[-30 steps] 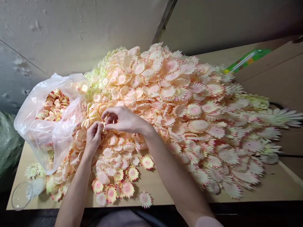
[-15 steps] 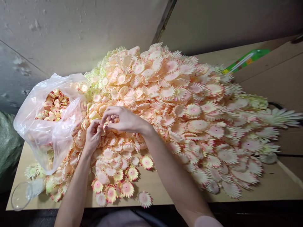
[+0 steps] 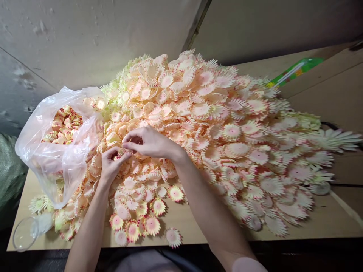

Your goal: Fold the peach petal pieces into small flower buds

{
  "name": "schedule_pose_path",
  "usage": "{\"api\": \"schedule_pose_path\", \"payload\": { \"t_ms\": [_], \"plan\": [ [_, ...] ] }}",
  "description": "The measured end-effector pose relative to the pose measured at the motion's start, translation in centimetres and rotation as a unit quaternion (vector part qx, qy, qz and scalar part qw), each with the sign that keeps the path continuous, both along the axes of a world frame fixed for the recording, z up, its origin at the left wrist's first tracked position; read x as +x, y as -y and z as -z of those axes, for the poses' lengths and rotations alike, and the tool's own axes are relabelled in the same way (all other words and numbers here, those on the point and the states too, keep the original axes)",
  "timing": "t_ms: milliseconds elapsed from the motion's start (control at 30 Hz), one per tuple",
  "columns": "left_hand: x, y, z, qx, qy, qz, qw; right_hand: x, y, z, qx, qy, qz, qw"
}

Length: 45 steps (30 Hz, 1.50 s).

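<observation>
Meeting just left of the frame's centre, the left hand [image 3: 111,166] and right hand [image 3: 150,142] curl, fingers nearly closed; what they grip, I cannot tell. Pale flowers [image 3: 232,132] heap mid-frame on the counter [image 3: 185,223], beside a plastic bag [image 3: 72,166].

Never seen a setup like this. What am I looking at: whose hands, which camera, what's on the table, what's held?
No machine here: these are one person's bare hands, seen by a single camera worn on their head, looking forward and down. The table bears a big heap of pale flower-shaped pieces, many pink-edged. At left, a translucent plastic bag holds red-edged pieces; a green packet lies at the far right. The left hand and right hand meet fingertip to fingertip over the heap's left part. Something small may be between them, but it's too hidden to tell.
</observation>
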<state>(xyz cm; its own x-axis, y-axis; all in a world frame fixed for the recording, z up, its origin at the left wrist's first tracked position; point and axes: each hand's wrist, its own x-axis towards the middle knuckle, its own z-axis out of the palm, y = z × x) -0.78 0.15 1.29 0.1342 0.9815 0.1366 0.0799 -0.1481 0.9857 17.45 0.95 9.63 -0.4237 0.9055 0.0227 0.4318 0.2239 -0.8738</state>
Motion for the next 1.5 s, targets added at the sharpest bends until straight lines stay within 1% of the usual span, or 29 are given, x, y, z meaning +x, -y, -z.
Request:
{"api": "schedule_pose_path", "payload": {
  "t_ms": [100, 167, 367, 533, 633, 767, 833, 967, 1100, 1167, 1267, 1333, 1500],
  "plan": [
    [0.1, 0.1, 0.1, 0.005, 0.001, -0.034, 0.999, 0.3, -0.1, 0.0, 0.016, 0.014, 0.0, 1.0],
    [0.1, 0.3, 0.1, 0.004, -0.002, -0.045, 0.999, 0.6, -0.2, 0.1, 0.014, 0.023, 0.001, 1.0],
    [-0.1, 0.4, 0.2, 0.009, -0.008, -0.021, 1.0, 0.9, -0.5, 0.8, -0.009, -0.036, -0.016, 0.999],
    [-0.3, 0.3, 0.7, 0.008, -0.009, -0.003, 1.0, 0.4, -0.4, 0.9, -0.024, -0.048, -0.028, 0.998],
    [-0.2, 0.3, 0.5, 0.006, -0.021, 0.004, 1.0, 0.1, -0.3, 0.6, -0.031, -0.062, -0.033, 0.997],
    [0.1, 0.4, -0.1, 0.006, -0.025, -0.009, 1.0, -0.1, -0.2, 0.4, -0.051, -0.082, -0.034, 0.995],
    [0.1, 0.3, -0.1, 0.006, -0.027, -0.007, 1.0, -0.1, -0.2, 0.6, -0.047, -0.075, -0.019, 0.996],
    [-0.1, 0.3, 0.2, 0.002, -0.041, 0.019, 0.999, -0.4, -0.4, 1.1, -0.027, -0.071, -0.001, 0.997],
    [-0.2, 0.2, 0.1, 0.0, -0.053, 0.044, 0.998, -0.4, -0.2, 0.9, -0.001, -0.053, 0.007, 0.999],
    [-0.2, 0.2, -0.1, 0.006, -0.043, 0.037, 0.998, -0.3, -0.1, 0.7, -0.002, -0.054, 0.004, 0.999],
    [0.1, 0.2, -0.1, -0.007, 0.012, 0.012, 1.0, -0.2, -0.1, 0.6, 0.0, -0.059, -0.008, 0.998],
    [0.1, 0.2, 0.0, -0.011, 0.032, 0.008, 0.999, -0.3, -0.1, 0.6, 0.004, -0.062, -0.013, 0.998],
    [0.1, 0.0, 0.5, 0.033, -0.005, 0.007, 0.999, -0.2, 0.1, 0.4, -0.003, -0.05, -0.018, 0.999]
  ]
}}
